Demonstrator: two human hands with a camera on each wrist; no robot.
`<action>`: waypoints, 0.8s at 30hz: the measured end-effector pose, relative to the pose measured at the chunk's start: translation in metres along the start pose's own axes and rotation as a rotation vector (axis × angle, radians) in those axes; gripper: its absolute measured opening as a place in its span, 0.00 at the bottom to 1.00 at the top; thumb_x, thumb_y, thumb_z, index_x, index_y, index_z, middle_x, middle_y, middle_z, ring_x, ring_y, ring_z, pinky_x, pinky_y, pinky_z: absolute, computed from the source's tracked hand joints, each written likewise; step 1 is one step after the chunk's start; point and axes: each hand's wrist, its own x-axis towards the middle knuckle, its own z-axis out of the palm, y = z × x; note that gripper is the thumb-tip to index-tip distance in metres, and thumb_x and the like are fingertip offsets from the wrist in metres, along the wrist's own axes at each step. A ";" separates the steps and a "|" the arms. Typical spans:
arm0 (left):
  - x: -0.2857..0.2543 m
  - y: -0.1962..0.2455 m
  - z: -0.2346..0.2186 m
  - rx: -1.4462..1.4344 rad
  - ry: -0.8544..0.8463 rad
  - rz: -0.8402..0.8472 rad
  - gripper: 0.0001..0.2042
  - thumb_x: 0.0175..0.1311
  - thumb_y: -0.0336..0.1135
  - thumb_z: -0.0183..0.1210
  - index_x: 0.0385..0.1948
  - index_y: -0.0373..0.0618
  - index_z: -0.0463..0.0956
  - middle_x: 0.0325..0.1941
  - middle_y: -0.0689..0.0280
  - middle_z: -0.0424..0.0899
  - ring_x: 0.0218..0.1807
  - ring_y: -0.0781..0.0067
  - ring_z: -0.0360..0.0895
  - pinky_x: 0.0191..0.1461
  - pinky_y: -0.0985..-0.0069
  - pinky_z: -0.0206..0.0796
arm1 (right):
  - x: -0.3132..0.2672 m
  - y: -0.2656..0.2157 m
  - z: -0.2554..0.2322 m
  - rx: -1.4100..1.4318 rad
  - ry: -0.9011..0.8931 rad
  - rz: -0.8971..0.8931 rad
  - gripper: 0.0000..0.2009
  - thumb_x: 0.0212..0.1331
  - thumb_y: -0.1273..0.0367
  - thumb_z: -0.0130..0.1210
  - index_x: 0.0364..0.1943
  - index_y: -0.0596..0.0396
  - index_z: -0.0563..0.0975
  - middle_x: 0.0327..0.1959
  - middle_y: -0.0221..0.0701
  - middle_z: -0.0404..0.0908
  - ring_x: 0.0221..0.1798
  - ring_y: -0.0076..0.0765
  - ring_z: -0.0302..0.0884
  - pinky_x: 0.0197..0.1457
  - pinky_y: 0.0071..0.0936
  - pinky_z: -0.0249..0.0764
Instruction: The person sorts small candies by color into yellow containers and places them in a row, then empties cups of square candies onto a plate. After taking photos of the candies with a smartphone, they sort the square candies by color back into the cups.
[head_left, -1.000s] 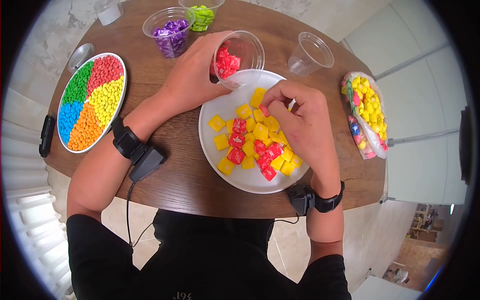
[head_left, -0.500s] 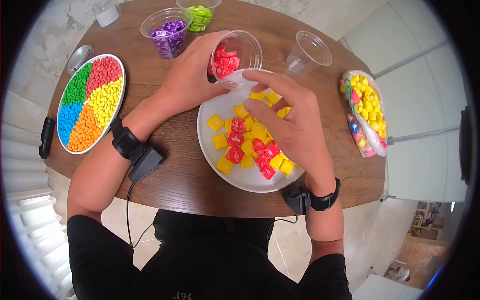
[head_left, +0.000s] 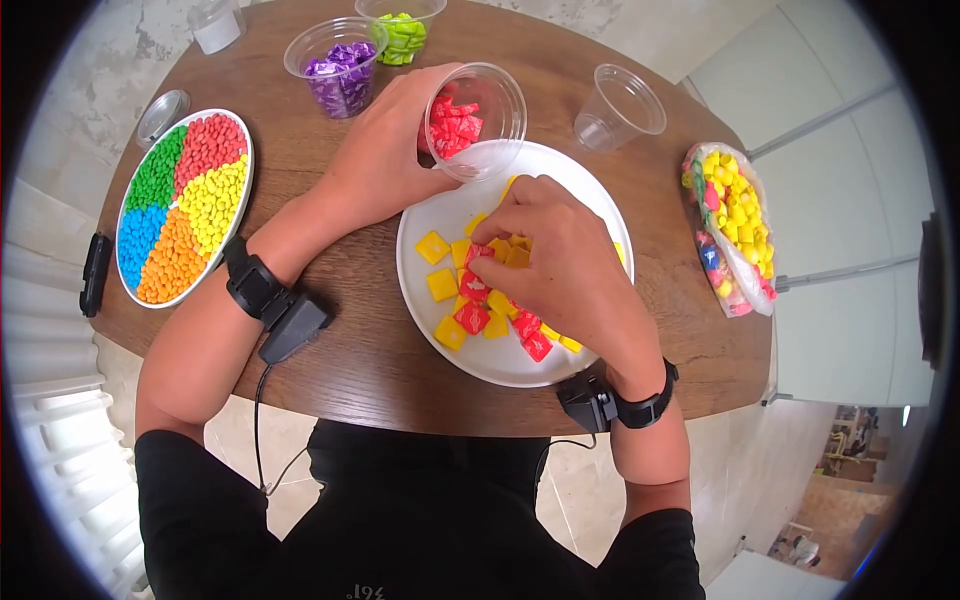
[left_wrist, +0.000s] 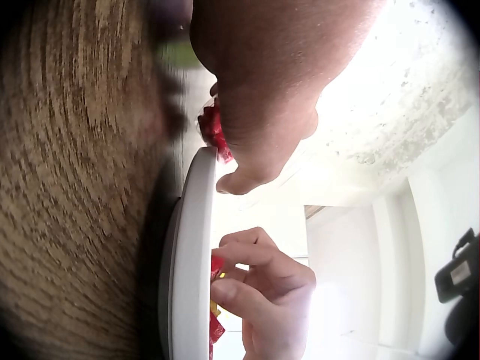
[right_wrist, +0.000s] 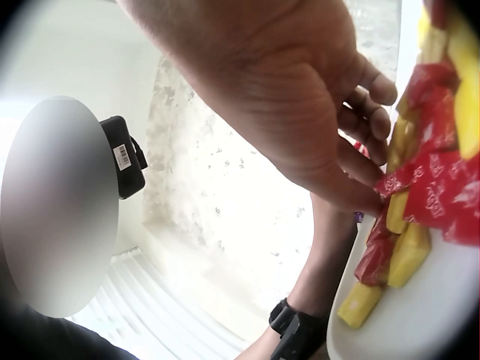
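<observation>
My left hand (head_left: 385, 150) grips a clear plastic cup (head_left: 500, 110), tilted over the far rim of a white plate (head_left: 415, 325). Several red wrapped candies (head_left: 455, 128) lie inside it. On the plate, yellow wrapped candies (head_left: 441, 284) are mixed with red ones (head_left: 472, 318). My right hand (head_left: 565, 265) is low over the plate and hides part of the pile. Its thumb and index finger pinch a red wrapped candy (head_left: 478, 254) at the pile's left side. In the left wrist view, the right hand's fingertips close around this red candy (left_wrist: 217, 265).
Left stands a plate of small candies (head_left: 205, 200) sorted by colour. Behind are cups of purple candies (head_left: 342, 80) and green candies (head_left: 402, 40). An upright clear cup (head_left: 622, 108) stands back right, with a bag of candies (head_left: 735, 225) at the table's right edge.
The right hand let go of a red candy at the cup's mouth, then came back down and left onto the plate, where it pinches another. The left hand and cup stay nearly still.
</observation>
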 end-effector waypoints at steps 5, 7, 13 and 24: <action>0.001 0.002 -0.001 -0.010 -0.002 0.003 0.44 0.46 0.31 0.80 0.71 0.43 0.68 0.68 0.56 0.78 0.70 0.57 0.76 0.76 0.63 0.67 | 0.001 0.001 -0.001 0.164 0.036 0.020 0.09 0.53 0.74 0.69 0.33 0.62 0.80 0.32 0.34 0.83 0.36 0.33 0.80 0.42 0.31 0.77; 0.001 0.004 -0.003 -0.003 0.001 0.020 0.44 0.46 0.31 0.80 0.71 0.43 0.68 0.68 0.57 0.78 0.69 0.57 0.76 0.76 0.63 0.67 | 0.001 0.000 -0.003 0.326 0.091 0.088 0.07 0.54 0.75 0.68 0.32 0.61 0.80 0.27 0.29 0.80 0.33 0.24 0.76 0.39 0.26 0.73; 0.002 0.005 -0.004 0.001 -0.018 0.001 0.45 0.44 0.29 0.81 0.71 0.43 0.68 0.69 0.57 0.77 0.69 0.57 0.76 0.75 0.63 0.67 | 0.004 0.009 -0.008 0.251 0.248 0.034 0.04 0.59 0.77 0.61 0.37 0.60 0.84 0.28 0.39 0.81 0.33 0.41 0.80 0.40 0.38 0.75; 0.003 0.003 -0.003 -0.009 -0.036 -0.008 0.44 0.46 0.29 0.80 0.70 0.42 0.68 0.70 0.58 0.76 0.70 0.59 0.76 0.76 0.64 0.67 | 0.003 0.011 -0.011 0.187 0.306 0.028 0.06 0.61 0.77 0.54 0.33 0.62 0.83 0.32 0.43 0.81 0.37 0.51 0.80 0.44 0.43 0.75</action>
